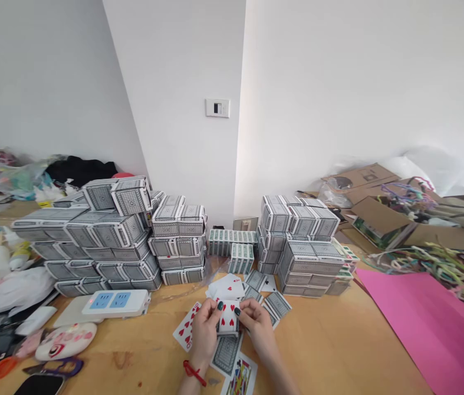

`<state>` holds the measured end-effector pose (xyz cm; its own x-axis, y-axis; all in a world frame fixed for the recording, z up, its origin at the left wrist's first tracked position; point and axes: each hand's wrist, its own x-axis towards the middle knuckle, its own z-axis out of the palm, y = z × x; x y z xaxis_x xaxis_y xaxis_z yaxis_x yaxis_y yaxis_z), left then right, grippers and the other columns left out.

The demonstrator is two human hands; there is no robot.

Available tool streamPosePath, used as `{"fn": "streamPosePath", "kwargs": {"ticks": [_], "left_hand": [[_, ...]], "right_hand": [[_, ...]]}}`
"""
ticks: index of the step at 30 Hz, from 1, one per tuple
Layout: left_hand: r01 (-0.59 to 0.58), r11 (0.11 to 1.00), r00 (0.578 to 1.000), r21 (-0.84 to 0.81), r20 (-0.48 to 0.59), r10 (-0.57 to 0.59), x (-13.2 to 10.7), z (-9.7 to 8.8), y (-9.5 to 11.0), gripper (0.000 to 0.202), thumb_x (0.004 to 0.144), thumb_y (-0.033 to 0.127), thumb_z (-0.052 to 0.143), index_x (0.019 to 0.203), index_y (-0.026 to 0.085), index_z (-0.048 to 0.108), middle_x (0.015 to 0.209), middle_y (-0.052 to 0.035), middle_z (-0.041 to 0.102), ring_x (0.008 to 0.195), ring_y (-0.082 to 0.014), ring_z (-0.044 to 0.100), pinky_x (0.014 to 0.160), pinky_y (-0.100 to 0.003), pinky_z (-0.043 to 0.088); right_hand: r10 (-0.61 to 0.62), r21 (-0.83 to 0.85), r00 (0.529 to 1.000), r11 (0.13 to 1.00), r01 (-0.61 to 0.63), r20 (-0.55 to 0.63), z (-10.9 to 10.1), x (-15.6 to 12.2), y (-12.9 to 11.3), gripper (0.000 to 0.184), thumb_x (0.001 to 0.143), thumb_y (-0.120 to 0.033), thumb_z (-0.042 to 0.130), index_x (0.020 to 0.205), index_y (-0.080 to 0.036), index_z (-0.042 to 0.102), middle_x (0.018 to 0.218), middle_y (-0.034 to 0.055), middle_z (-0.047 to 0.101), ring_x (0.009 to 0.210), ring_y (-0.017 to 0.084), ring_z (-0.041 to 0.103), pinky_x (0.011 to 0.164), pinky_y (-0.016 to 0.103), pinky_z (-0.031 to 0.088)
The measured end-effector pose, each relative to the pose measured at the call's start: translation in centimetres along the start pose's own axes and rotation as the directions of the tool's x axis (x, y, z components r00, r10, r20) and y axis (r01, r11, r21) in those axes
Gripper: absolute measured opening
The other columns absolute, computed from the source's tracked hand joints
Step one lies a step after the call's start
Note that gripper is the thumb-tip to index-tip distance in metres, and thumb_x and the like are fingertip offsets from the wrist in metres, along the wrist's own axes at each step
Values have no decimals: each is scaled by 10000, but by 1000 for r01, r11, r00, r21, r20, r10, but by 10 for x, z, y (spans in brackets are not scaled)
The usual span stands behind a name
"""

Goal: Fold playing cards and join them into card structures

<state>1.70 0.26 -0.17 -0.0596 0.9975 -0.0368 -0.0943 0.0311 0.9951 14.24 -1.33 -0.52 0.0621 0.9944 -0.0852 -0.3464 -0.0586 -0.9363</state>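
Note:
Between my two hands is a small bundle of playing cards [228, 319], a hearts card facing up on top. My left hand [206, 325] grips its left side, thumb on the top card; a red cord circles that wrist. My right hand [255, 321] pinches the right side the same way. Loose cards lie around: a ten of hearts [186, 328] left of my left hand, a face-down card [227, 355] and a picture card [240, 377] nearer me, a fanned heap [225, 286] beyond the bundle, and face-down cards [278, 304] at the right.
Blocks built of grey-backed cards are stacked at left [108, 247], centre left [178, 238] and right [312, 258]. Green-edged card boxes [241, 258] stand between. A white power strip [117, 303], scissors [61, 367] and a phone [40, 385] lie left; pink paper [429, 323] and an open carton [384, 225] are right.

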Motion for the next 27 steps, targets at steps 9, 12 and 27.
{"fn": "streamPosePath", "kwargs": {"ticks": [9, 12, 27], "left_hand": [[52, 997, 990, -61, 136, -44, -1, 2, 9, 176, 650, 314, 555, 729, 158, 562, 611, 19, 535, 577, -123, 470, 530, -210, 368], [29, 999, 984, -46, 178, -20, -2, 2, 10, 185, 666, 315, 547, 753, 157, 584, 662, 2, 572, 606, -132, 494, 568, -222, 388], [-101, 977, 986, 188, 152, 72, 0, 0, 13, 259, 677, 346, 530, 816, 151, 627, 762, -57, 647, 691, -183, 569, 626, -278, 447]], "right_hand": [[-28, 23, 991, 999, 31, -129, 2, -2, -3, 186, 622, -315, 618, 646, -171, 503, 449, -77, 384, 411, 67, 329, 422, 190, 253], [-23, 17, 984, 1000, 26, -179, -1, -1, -4, 195, 614, -327, 622, 635, -171, 507, 452, -78, 373, 412, 65, 319, 418, 187, 245], [-127, -164, 988, 980, 111, -89, 4, -3, 0, 273, 702, -420, 540, 804, -167, 553, 597, -7, 535, 508, 113, 449, 479, 213, 354]]}}
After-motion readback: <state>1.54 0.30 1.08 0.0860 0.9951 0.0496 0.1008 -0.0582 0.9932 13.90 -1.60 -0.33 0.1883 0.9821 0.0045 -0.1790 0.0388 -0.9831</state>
